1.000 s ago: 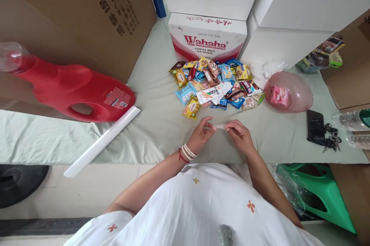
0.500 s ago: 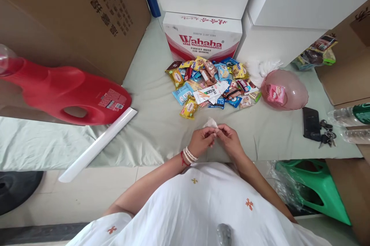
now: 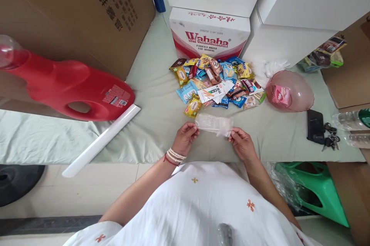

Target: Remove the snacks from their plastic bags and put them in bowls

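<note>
Between my two hands a clear plastic bag (image 3: 212, 123) is stretched out sideways above the cloth. My left hand (image 3: 186, 135) pinches its left end, fingers closed. At the other end my right hand (image 3: 241, 142) grips the corner between thumb and fingers. Just beyond the bag lies a heap of small wrapped snacks (image 3: 215, 80) in blue, yellow, brown and white packets. A yellow packet (image 3: 193, 106) is the nearest of them. To the right stands a pink translucent bowl (image 3: 303, 92) with a pink packet (image 3: 281, 95) inside.
Behind the heap is a Wahaha carton (image 3: 209, 32). A red detergent bottle (image 3: 72, 88) and a white strip (image 3: 101, 140) lie left on the green cloth (image 3: 153, 130). White plastic bags (image 3: 268, 69), a black phone (image 3: 315, 124), keys (image 3: 332, 138) and clear bottles (image 3: 347, 121) are at right.
My hands have moved apart, left and right. The plastic bag, bunched up at my fingertips before, is now spread out between them. The view has shifted slightly.
</note>
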Demonstrator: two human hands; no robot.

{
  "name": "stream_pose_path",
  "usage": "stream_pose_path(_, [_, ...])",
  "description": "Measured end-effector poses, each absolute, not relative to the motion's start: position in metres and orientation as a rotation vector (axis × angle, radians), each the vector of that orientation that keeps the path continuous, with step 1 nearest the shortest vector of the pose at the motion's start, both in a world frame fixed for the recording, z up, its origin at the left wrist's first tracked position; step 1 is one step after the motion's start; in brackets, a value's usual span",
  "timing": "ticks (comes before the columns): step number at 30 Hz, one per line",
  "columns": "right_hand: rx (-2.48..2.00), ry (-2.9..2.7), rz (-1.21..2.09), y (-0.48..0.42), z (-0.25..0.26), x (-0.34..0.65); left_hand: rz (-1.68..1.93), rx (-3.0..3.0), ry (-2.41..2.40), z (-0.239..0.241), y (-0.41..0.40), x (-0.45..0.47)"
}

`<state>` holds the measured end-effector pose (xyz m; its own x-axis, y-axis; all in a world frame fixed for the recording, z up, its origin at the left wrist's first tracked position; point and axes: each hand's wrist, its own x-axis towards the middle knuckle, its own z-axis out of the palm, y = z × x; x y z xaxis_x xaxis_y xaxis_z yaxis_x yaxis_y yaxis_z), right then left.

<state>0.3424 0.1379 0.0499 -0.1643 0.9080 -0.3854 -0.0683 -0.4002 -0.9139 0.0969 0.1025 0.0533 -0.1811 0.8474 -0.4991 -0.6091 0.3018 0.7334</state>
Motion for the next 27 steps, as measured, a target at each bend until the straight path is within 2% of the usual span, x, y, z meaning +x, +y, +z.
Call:
stream_pose_path(2, [-1.453, -1.159, 1.594, 0.132, 0.050, 0.349, 1.348, 0.247, 1.083, 0.058, 0.099, 0.094])
stream_pose_path(5, [-1.585, -1.375, 1.230, 0.129, 0.059, 0.356, 1.332, 0.241, 0.957, 0.070, 0.095, 0.095])
stream_pose_path(8, [-1.477, -1.555, 0.949, 0.136, 0.071, 0.349, 1.277, 0.287, 0.872, 0.085, 0.093, 0.099])
stream_pose_path(11, [-1.342, -1.676, 1.080, 0.146, 0.069, 0.330, 1.248, 0.348, 0.807, 0.096, 0.091, 0.102])
stream_pose_path(15, [-1.380, -1.658, 1.387, 0.148, 0.055, 0.318, 1.315, 0.347, 0.816, 0.098, 0.091, 0.094])
stream_pose_path(19, [-1.283, -1.672, 1.422, 0.136, 0.062, 0.358, 1.394, 0.275, 0.887, 0.094, 0.092, 0.075])
stream_pose_path(23, [-1.062, -2.061, 1.665, 0.135, 0.091, 0.416, 1.406, 0.270, 0.896, 0.097, 0.095, 0.067])
stream_pose_path(25, [-1.091, -2.122, 1.609, 0.142, 0.105, 0.427, 1.386, 0.305, 0.874, 0.101, 0.096, 0.071])
stream_pose_path(27, [-1.165, -2.035, 1.409, 0.153, 0.116, 0.417, 1.357, 0.358, 0.850, 0.106, 0.098, 0.078])
